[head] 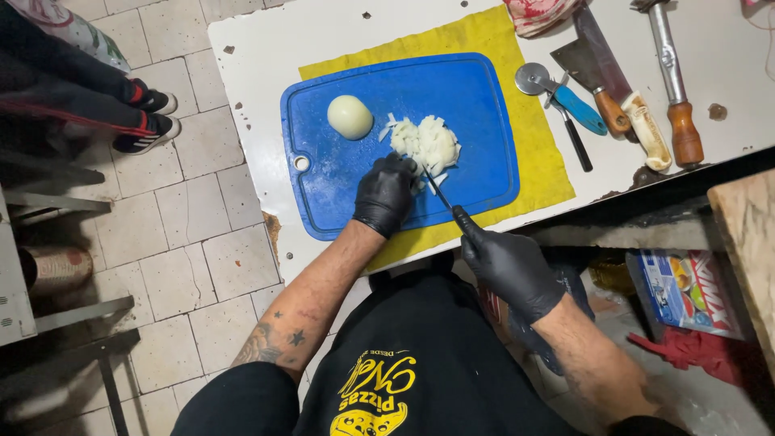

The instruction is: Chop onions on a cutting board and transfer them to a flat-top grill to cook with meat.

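Left hand (386, 194) in a black glove, fingers curled together and pressed down beside a pile of chopped onion (426, 144); right hand (510, 270), also gloved, clamped on the handle of a knife (440, 194) whose thin blade angles up into the pile. Underneath, white table (258, 48), then yellow cloth (541, 153), then blue cutting board (476, 105) holding the pile and, well apart to its left, a peeled onion half (349, 117). To the right, cleaver (593, 77), pizza cutter (557, 95) and other handled tools. Risk, as a judgement: blade tip close to left fingertips, so a slip could nick the glove. Blade mostly hidden, edge hard to make out; tools cut off at top.
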